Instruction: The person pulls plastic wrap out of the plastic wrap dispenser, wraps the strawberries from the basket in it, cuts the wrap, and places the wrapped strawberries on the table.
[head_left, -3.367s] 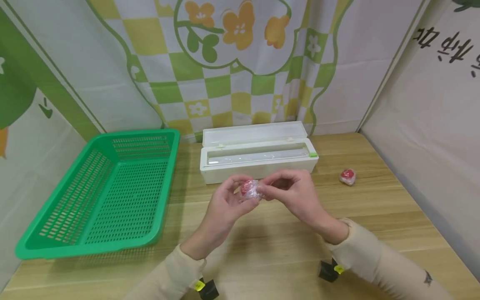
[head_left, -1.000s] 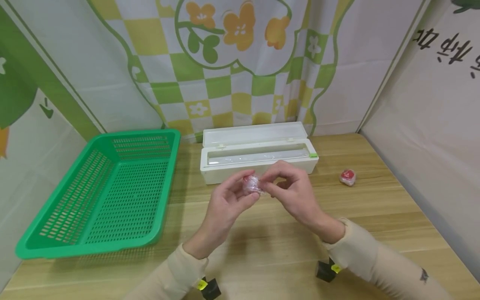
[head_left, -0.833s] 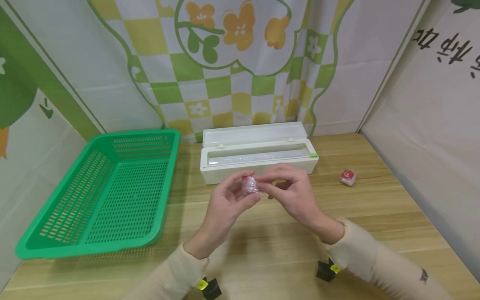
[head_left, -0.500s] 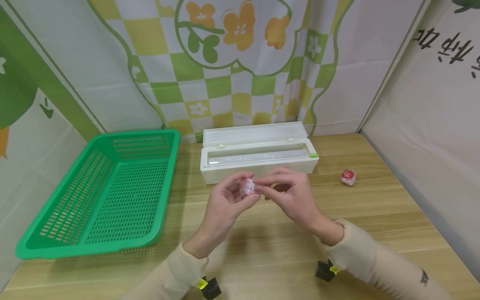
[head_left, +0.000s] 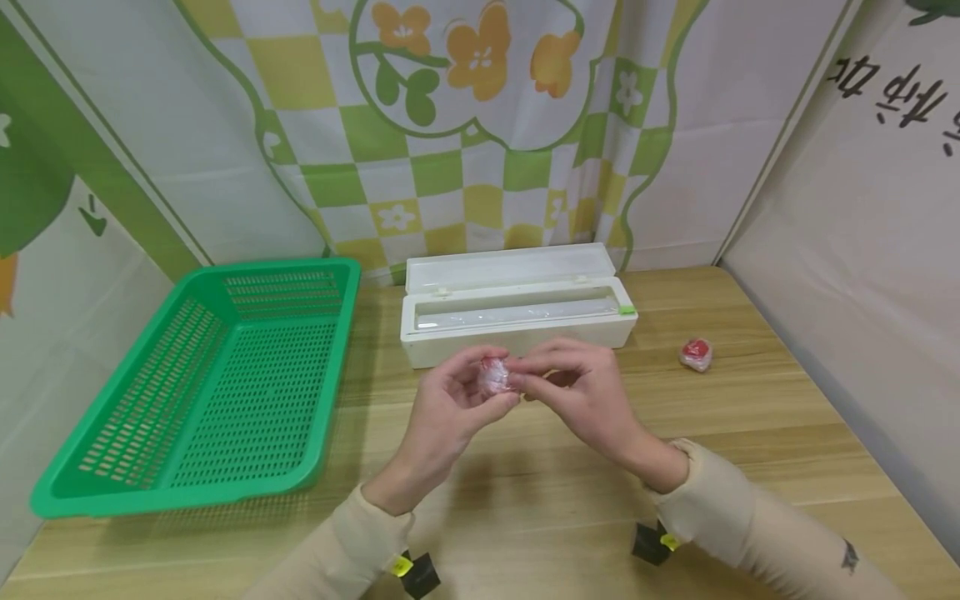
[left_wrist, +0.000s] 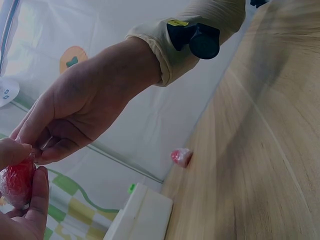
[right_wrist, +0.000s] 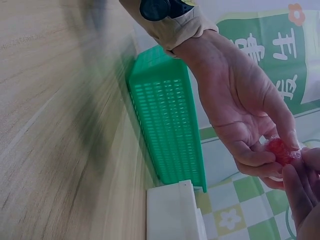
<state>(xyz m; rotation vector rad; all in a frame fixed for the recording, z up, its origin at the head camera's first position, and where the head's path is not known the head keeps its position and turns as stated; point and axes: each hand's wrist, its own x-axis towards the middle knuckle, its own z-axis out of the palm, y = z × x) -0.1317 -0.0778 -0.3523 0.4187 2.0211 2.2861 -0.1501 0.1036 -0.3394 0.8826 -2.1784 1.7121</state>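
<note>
My left hand (head_left: pixel 444 407) holds a small red roundish thing wrapped in clear cling film (head_left: pixel 494 376), between thumb and curled fingers, above the table. With thumb and index finger, my right hand (head_left: pixel 591 393) pinches the film at its right side. In the left wrist view the red, crinkled wrapped thing (left_wrist: pixel 18 184) shows close up; what is inside the film I cannot tell. The right wrist view has the wrapped thing (right_wrist: pixel 281 149) between both hands' fingers. A second red thing in film (head_left: pixel 697 354) lies on the table to the right.
Behind my hands stands a white cling film dispenser (head_left: pixel 517 340), lid raised, a film roll inside. A green perforated basket (head_left: pixel 347 333) is on the left of the wooden table (head_left: pixel 540 533). A patterned curtain (head_left: pixel 480 192) hangs at the back.
The wrapped thing has turned in my left hand and shows more whitish film than before. My right fingers have shifted slightly along its side, still pinching. Basket, dispenser and second wrapped thing stay put.
</note>
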